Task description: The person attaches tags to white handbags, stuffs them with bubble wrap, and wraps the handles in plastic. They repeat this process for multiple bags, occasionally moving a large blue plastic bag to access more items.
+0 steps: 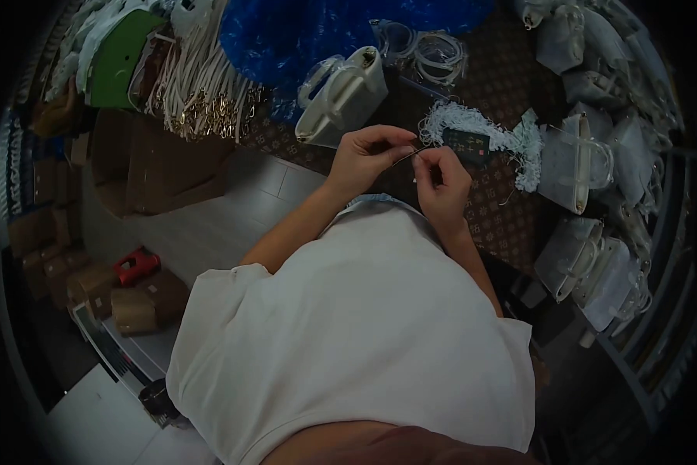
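Note:
Both hands meet at the near edge of the brown patterned table [500, 221]. My left hand [368, 161] pinches a thin dark strand [416, 152]. Against it, my right hand [444, 182] has its fingers closed on the same strand. The strand is too small to make out in detail. Just beyond the right hand lies a dark green card or packet [466, 146], next to a tangled pile of white tags and strings [465, 120]. A white handbag [345, 101] stands behind my left hand.
Several white bags [569, 167] crowd the right side. Blue plastic sheeting [286, 39] and coiled clear tubing [439, 58] lie at the back. White straps with metal clips [201, 85] hang at the upper left, above a cardboard box [170, 167]. A red object [137, 266] sits lower left.

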